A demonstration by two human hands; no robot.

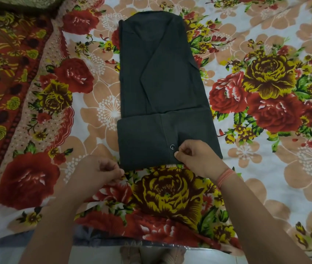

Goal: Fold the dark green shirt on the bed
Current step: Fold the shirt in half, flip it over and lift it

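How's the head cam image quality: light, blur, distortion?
Head view: dim, flat light, so the dark green folded cloth shirt reads near black with faint creases; mild wide-angle bending toward the edges of the floral bedsheet; left hand and right hand fairly sharp, no obvious motion blur.

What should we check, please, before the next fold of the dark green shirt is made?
1. Sleeves folded in on the dark green shirt, sides roughly straight: ok.
2. Bottom section turned up and lying flat: ok.
3. Right hand grip pinching the shirt's near edge: ok.
4. Left hand grip on the near left corner: cannot tell; its fingers are curled right at the corner.
5. Floral bedsheet lying flat around the shirt: ok.
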